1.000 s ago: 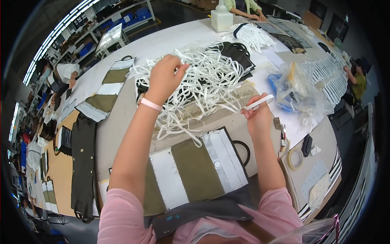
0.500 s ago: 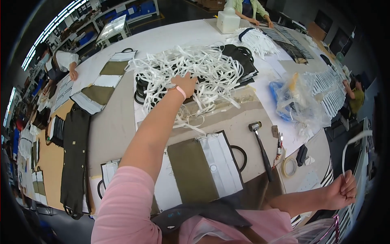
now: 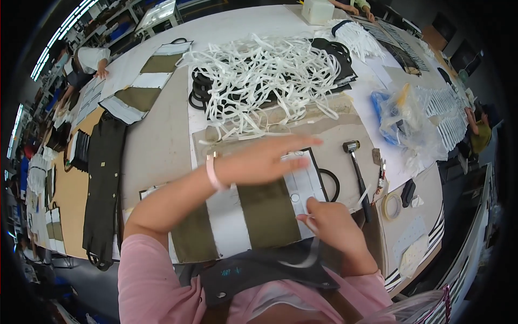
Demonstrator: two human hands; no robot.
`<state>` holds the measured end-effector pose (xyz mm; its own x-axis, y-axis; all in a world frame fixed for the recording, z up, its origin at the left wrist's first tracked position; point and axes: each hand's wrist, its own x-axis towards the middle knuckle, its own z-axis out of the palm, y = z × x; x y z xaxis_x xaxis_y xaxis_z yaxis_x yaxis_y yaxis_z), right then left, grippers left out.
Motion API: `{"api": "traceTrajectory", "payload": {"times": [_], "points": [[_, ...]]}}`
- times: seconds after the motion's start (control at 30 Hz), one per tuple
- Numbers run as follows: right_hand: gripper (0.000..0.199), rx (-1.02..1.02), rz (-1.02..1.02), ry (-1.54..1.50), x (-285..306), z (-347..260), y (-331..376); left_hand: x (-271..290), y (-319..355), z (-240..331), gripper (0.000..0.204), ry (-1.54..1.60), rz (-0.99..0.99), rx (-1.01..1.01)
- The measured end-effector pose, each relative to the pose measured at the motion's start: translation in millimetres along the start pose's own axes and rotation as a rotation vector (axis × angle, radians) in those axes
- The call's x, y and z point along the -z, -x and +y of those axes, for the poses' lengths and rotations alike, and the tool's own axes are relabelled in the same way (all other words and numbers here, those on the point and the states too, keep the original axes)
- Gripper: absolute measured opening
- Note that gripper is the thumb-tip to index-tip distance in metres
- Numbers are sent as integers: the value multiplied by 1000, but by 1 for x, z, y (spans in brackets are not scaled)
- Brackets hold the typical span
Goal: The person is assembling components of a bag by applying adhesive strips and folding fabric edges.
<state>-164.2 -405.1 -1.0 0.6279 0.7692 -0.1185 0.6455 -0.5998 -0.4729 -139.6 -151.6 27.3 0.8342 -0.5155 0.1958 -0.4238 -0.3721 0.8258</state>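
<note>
My left hand [image 3: 270,157] is over the panel's upper right part, fingers stretched out and thumb apart, somewhat blurred, with nothing visible in it. Lower down, my right hand [image 3: 335,222] pinches a narrow white strip [image 3: 308,258], whose tail hangs blurred over my dark apron. Beneath both hands lies a flat bag panel [image 3: 264,208] with olive and white bands, a dark edge and a black loop handle [image 3: 335,186] on its right side. Beyond it sits a tangled heap of white strips [image 3: 270,75], on top of dark pieces with black handles.
Right of the panel lie a hammer [image 3: 357,178], a tape roll [image 3: 391,207] and a black tool [image 3: 408,191]. Clear plastic bags [image 3: 404,124] are farther right. A long dark piece [image 3: 101,183] and more olive-white panels [image 3: 141,100] lie left. Other people work around the table.
My left hand has left the white strip heap and come back over the panel. My right hand has swung in from the far right with the strip. The view has shifted slightly.
</note>
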Motion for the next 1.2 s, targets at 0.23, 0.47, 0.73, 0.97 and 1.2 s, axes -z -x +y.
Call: {"api": "traceTrajectory", "payload": {"times": [0.23,0.47,0.73,0.97,1.2], "points": [[26,239,-196,-55,-30,-49,-29,-71,136,5,50,570,-16,559],[11,-9,-308,-825,-7,14,-41,6,271,4,14,502,359,867],[13,-194,356,-770,-90,38,-94,-1,335,-57,11,40,700,805],[14,-133,477,-384,-102,54,-69,-34,325,-53,16,-276,698,883],[15,-182,190,158,-58,44,-56,-36,327,-34,13,-107,673,736]]}}
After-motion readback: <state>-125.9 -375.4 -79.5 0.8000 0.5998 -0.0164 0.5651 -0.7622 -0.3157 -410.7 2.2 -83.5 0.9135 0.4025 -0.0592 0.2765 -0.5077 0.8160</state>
